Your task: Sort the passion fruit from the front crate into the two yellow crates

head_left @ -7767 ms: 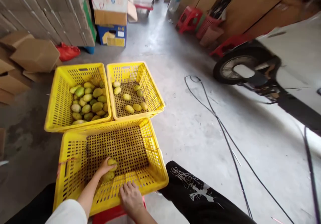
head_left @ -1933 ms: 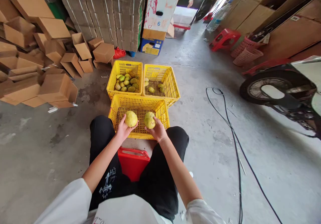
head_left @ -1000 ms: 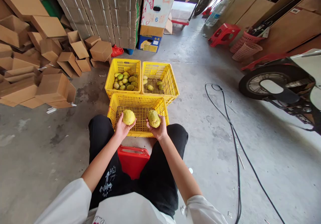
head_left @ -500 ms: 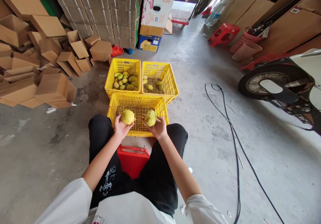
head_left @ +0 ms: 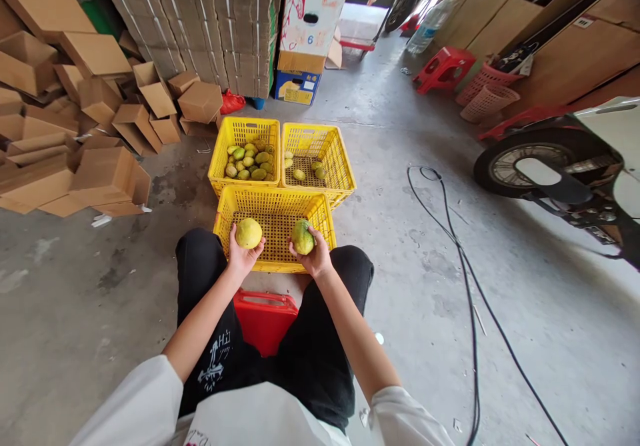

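Note:
A yellow mango (head_left: pixel 249 233) rests in my left hand (head_left: pixel 242 258), whose fingers curl round its sides and underside. My right hand (head_left: pixel 317 257) grips a second mango (head_left: pixel 302 237), yellow with green patches toward its top. Both hands are held above the near yellow crate (head_left: pixel 327 223), apart from each other. Behind it, the far left yellow crate (head_left: pixel 215 166) contains several green and yellow mangoes (head_left: pixel 250 161). In the far right yellow crate (head_left: pixel 345 166) lie several more mangoes (head_left: pixel 299 175).
A red stool (head_left: pixel 265 319) is between my knees. Cardboard boxes (head_left: pixel 105 173) are piled on the left, and a tall strapped cardboard stack (head_left: pixel 200 33) stands behind the crates. On the right, a black cable (head_left: pixel 463 259) crosses the floor near a motorbike wheel (head_left: pixel 525 159).
My left hand has shifted slightly left with its mango. The mango in my right hand has turned, showing more green. My hands are a little farther apart.

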